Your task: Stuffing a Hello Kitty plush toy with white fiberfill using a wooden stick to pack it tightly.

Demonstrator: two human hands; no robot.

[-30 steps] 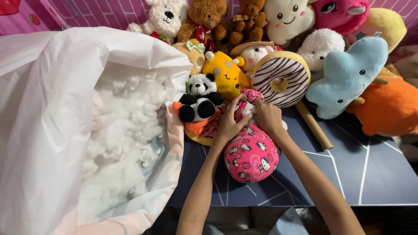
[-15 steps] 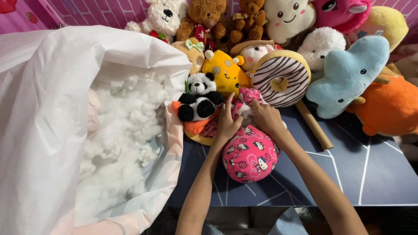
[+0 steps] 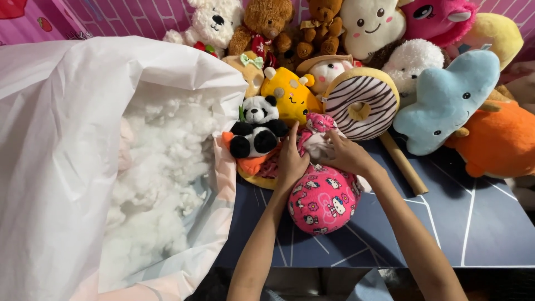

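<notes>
Between the big white bag [image 3: 67, 139] and the donut toy [image 3: 362, 103], left hand [image 3: 291, 161] and right hand [image 3: 345, 156] pinch the pink pillow's [image 3: 323, 198] open top, bare blue table [image 3: 473, 223] on the right.

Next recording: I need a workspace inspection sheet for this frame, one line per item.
Surface: dark blue table with white lines.
Job's things: pink patterned plush cover, bulging, white stuffing at its open top.
Clutter: large white bag of loose white stuffing; panda plush, striped doughnut plush, blue plush, cardboard tube.
Grippers: left hand and right hand both grip the cover's opening.
Cables: nothing seen.
Surroundings: pink wall.
</notes>
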